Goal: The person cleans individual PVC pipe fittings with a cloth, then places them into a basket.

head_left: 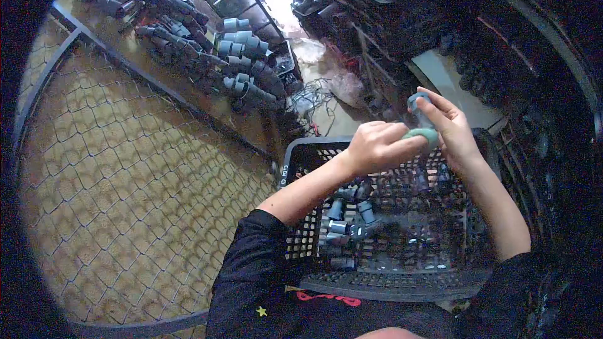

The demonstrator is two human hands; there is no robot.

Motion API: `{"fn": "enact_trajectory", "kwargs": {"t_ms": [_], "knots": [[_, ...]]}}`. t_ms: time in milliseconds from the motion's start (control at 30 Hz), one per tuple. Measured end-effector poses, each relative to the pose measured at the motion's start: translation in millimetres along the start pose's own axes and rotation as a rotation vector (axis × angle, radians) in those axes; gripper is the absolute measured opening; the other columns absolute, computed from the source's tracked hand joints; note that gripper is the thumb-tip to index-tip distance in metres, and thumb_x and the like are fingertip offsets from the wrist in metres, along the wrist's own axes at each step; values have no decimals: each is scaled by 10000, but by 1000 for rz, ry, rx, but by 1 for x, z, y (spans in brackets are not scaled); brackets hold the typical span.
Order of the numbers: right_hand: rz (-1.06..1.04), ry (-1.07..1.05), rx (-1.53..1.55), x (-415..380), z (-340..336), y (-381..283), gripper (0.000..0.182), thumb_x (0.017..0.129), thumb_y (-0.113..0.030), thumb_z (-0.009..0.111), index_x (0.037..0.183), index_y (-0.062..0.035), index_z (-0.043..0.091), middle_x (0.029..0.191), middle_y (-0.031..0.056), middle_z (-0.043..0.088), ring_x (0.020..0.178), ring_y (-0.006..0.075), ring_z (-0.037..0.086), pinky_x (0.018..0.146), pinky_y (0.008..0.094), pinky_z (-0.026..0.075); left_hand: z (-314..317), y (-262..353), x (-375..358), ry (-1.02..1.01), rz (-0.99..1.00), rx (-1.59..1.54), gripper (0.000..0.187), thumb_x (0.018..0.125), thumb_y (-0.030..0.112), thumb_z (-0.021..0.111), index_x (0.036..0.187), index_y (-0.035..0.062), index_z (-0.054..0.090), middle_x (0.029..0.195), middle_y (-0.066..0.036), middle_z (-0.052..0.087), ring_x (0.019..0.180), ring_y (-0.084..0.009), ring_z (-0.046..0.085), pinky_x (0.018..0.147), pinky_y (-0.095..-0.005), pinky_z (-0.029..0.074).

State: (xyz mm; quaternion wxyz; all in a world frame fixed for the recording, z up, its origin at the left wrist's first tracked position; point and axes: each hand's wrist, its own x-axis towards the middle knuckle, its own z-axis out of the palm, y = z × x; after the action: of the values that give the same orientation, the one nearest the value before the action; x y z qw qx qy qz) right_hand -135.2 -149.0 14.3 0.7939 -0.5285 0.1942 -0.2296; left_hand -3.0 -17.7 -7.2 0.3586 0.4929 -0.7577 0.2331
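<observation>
Above a black plastic crate (352,292), my two hands are raised close together. My right hand (457,135) pinches a small blue-grey pipe fitting (417,98) between thumb and fingers. My left hand (379,147) is closed on a soft green pad (424,135), perhaps a cloth or sponge; its exact kind is hard to make out. The pad sits just below the fitting, between the hands. Inside the crate lie several grey pipe fittings (366,213), mostly toward its left side.
On the left stands a wire mesh panel (138,201) with a metal frame. Behind it are piled grey pipe fittings (242,47). Dark racks (389,44) line the right side. Tangled cords and plastic bags (342,85) lie on the floor beyond the crate.
</observation>
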Motion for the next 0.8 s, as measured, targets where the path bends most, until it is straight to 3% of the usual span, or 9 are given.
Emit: {"fn": "enact_trajectory", "kwargs": {"t_ms": [33, 133, 200, 300, 400, 500, 533, 667, 800], "knots": [[-2, 16, -6, -2, 2, 0, 459, 895, -290, 673, 1240, -6, 568, 1012, 59, 670, 851, 90, 631, 762, 236, 502, -3, 1, 4, -29, 51, -2, 247, 713, 164, 717, 953, 145, 661, 629, -21, 479, 474, -176, 507, 414, -323, 405], [92, -53, -85, -3, -4, -5, 444, 929, -367, 605, 1211, -24, 600, 1010, 44, 671, 832, 81, 626, 732, 210, 483, -2, -6, 2, 116, -95, 23, 250, 731, 102, 715, 974, 117, 661, 634, -45, 503, 477, -198, 528, 412, -338, 419], [32, -62, -185, -7, 0, -3, 412, 955, -416, 538, 1122, -54, 641, 944, 13, 654, 777, 59, 587, 687, 202, 454, 2, -7, 4, 181, -328, 26, 267, 738, 49, 730, 992, 79, 652, 667, -83, 549, 511, -239, 568, 443, -356, 456], [73, -2, -313, -9, 0, 0, 396, 977, -421, 490, 998, -58, 649, 855, -10, 621, 747, 51, 548, 684, 216, 445, 6, 3, 1, 154, -284, -83, 314, 749, 63, 726, 1051, 80, 646, 686, -91, 555, 524, -243, 568, 462, -358, 455], [-16, 23, -217, 0, -5, 9, 414, 981, -448, 468, 983, -78, 652, 804, -34, 610, 695, 30, 531, 607, 189, 413, 3, 16, 7, -12, -255, -45, 305, 759, 70, 709, 1056, 93, 641, 698, -82, 567, 530, -254, 578, 475, -370, 474], [53, 49, -244, -6, -1, -2, 424, 973, -465, 474, 979, -81, 654, 776, -23, 610, 639, 56, 537, 578, 199, 422, 1, -1, 7, 89, -398, 44, 262, 778, 88, 699, 1034, 91, 647, 705, -87, 590, 539, -259, 596, 466, -362, 480], [83, 57, -269, -7, 1, -6, 428, 972, -466, 475, 977, -77, 654, 779, -15, 615, 635, 67, 544, 584, 206, 433, 3, -3, 5, 123, -400, 49, 267, 760, 82, 703, 1023, 100, 658, 700, -80, 591, 542, -252, 601, 458, -364, 477], [42, 42, -149, -7, 2, -1, 466, 961, -495, 487, 1017, -59, 639, 836, 20, 652, 691, 99, 609, 641, 233, 479, 6, 14, 4, 22, -1, 35, 315, 699, 166, 709, 1010, 137, 670, 621, -21, 462, 475, -180, 509, 407, -335, 404], [20, -50, -96, -11, 6, -6, 467, 984, -453, 465, 1127, -31, 607, 979, 24, 645, 832, 83, 603, 700, 230, 481, -5, 3, 7, 100, -103, 86, 321, 695, 154, 706, 1012, 132, 655, 635, -31, 473, 478, -190, 511, 404, -337, 402]]}}
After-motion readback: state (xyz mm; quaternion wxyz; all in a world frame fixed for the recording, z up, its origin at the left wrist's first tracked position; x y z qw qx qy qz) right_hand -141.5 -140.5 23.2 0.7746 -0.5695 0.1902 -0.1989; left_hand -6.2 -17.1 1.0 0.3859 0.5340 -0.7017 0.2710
